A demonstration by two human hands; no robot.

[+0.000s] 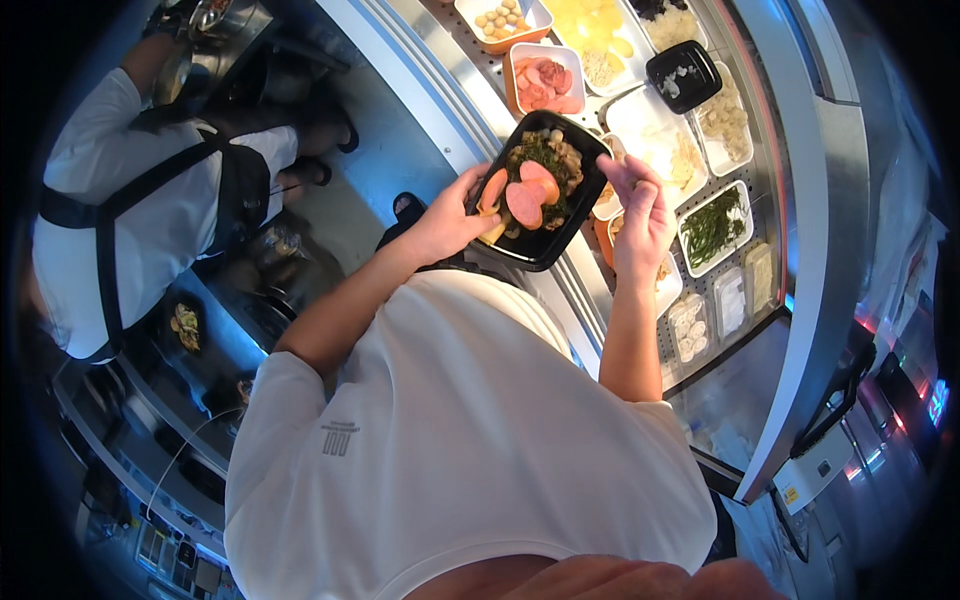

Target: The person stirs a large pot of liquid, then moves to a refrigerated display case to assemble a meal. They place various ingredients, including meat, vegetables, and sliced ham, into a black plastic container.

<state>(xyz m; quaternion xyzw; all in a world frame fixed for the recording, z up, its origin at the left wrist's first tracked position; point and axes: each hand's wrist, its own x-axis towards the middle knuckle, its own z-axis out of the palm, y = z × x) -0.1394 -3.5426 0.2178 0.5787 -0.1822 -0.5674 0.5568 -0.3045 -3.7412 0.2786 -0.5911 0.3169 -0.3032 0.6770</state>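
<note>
My left hand (447, 220) grips the left rim of a black plastic food container (577, 215), thumb inside and fingers outside. In it lie round pink ham slices (525, 200), dark green leaves (540, 152) and brownish chunks (566, 165). A yellow piece (492, 233) sits by my left thumb. Just off the container's right rim is my right hand (643, 220), its fingers curled in and pressed together. Whatever they hold, if anything, is too small to make out. Behind the container stands a white tub of pink meat slices (545, 85).
A refrigerated counter holds several white trays, among them green strips (712, 230), round beige balls (502, 20) and yellow slices (590, 25). A small black tub (684, 77) rests on them. At left, a co-worker in a white shirt (130, 230) stands by cookware; a metal counter edge (450, 130) runs between us.
</note>
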